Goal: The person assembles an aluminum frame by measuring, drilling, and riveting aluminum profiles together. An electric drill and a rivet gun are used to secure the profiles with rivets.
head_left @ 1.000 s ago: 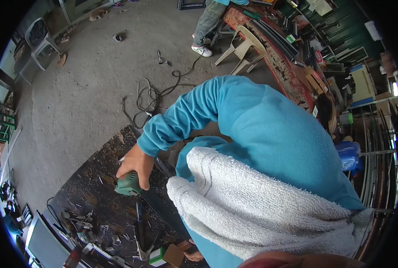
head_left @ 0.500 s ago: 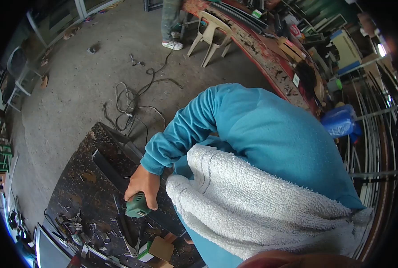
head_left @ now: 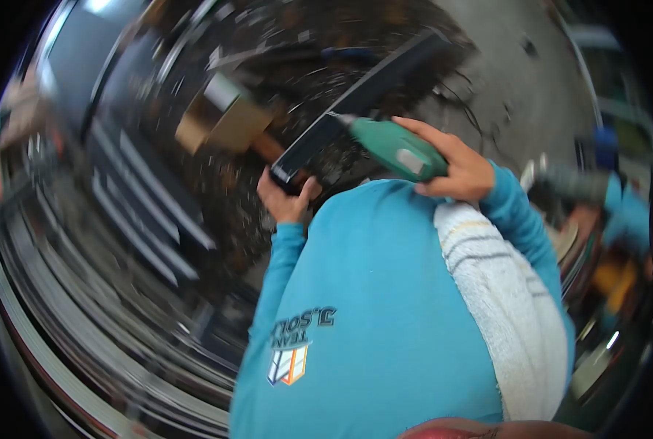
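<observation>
Drill (head_left: 400,148) sat in my right hand (head_left: 460,168), fingers wrapped round it, tip at the dark bar (head_left: 374,80), contact unclear | my left hand (head_left: 286,199) clasped the bar's near end | bar reached toward the worktable's (head_left: 400,22) far right corner | carton (head_left: 235,126) stood left of it.
</observation>
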The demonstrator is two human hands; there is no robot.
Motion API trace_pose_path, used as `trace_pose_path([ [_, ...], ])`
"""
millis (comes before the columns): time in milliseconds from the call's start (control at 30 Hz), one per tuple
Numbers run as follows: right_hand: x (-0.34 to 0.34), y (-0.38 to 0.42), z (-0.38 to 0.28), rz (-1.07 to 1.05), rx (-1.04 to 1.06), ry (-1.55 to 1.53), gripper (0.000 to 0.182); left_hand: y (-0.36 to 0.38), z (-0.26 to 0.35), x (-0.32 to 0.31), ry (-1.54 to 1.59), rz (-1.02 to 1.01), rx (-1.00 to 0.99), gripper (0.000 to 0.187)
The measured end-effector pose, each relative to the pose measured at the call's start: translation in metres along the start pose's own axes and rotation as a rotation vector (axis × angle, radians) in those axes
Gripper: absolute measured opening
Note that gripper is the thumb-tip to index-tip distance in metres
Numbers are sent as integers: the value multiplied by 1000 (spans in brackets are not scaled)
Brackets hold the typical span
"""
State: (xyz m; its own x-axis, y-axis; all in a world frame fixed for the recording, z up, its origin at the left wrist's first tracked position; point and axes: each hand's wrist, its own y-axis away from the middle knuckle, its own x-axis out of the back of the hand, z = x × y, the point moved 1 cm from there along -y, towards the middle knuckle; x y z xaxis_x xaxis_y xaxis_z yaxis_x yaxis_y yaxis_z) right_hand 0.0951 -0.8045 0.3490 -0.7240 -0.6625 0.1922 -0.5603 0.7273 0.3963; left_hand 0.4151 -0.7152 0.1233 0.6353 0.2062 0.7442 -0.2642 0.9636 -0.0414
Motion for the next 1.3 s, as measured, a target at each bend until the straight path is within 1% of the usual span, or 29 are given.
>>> trace_pose_path([
  [67, -2, -7, -1, -65, 35, 82, 93, 6, 6, -4, -80, 54, 58, 106],
  [100, -5, -11, 1, -52, 77, 98, 91, 7, 15, 0, -93, 39, 155, 105],
  [133, -10, -26, -7, -106, 66, 133, 91, -1, 16, 6, -90, 9, 235, 104],
  [200, -16, -32, -14, -163, 39, 174, 92, -4, 20, 3, 84, -2, 323, 101],
  [233, -19, -37, -16, -198, 67, 163, 92, -2, 20, 1, 165, -15, 362, 100],
  [333, -26, -51, -22, -298, 75, 174, 92, 5, 14, -10, 334, 34, 395, 95],
  [367, -29, -56, -23, -319, 110, 193, 92, 6, 12, -11, 376, 32, 441, 93],
  [467, -31, -68, -33, -386, 30, 264, 91, 9, 11, -6, 373, 64, 399, 93],
  [600, -23, -72, -29, -312, 151, 376, 90, 13, 4, -10, 392, 54, 417, 95],
  [633, -20, -73, -30, -297, 89, 390, 91, 14, 5, -4, 380, 38, 448, 93],
  [733, -7, -75, -21, -190, 71, 452, 94, -1, -4, 30, 387, 145, 526, 78],
  [800, 0, -73, -22, -188, 6, 435, 92, -26, -33, 51, 390, 271, 477, 51],
  [867, 7, -70, -29, -176, -28, 401, 91, -64, -45, 67, 354, 370, 361, 34],
  [933, 15, -70, -31, -173, -108, 409, 92, -109, -15, 90, 302, 407, 221, 28],
  [967, 18, -68, -31, -165, -150, 410, 92, -132, 0, 93, 388, 395, 114, 25],
  [1000, 21, -64, -31, -144, -141, 402, 92, -158, 9, 90, 333, 382, -48, 21],
  [1033, 23, -61, -30, -122, -127, 399, 91, -182, 37, 92, 311, 329, -104, 18],
  [1100, 30, -52, -28, -93, -78, 378, 90, -239, 57, 66, 309, 210, -269, 19],
  [1133, 34, -48, -27, -53, -54, 400, 91, -266, 64, 47, 304, 138, -279, 21],
  [1167, 38, -43, -28, -32, -58, 368, 91, -295, 68, 24, 181, 86, -312, 26],
  [1200, 42, -37, -30, -24, -56, 341, 92, -324, 67, -4, 76, 81, -358, 25],
  [1233, 45, -32, -29, -20, -35, 342, 93, -356, 54, -41, -34, 107, -448, 25],
  [1267, 50, -29, -26, -32, 0, 346, 94, -367, 69, -47, -179, -11, -327, 26],
  [1300, 56, -25, -20, -37, 11, 358, 95, -379, 72, -61, -271, -45, -254, 27],
])
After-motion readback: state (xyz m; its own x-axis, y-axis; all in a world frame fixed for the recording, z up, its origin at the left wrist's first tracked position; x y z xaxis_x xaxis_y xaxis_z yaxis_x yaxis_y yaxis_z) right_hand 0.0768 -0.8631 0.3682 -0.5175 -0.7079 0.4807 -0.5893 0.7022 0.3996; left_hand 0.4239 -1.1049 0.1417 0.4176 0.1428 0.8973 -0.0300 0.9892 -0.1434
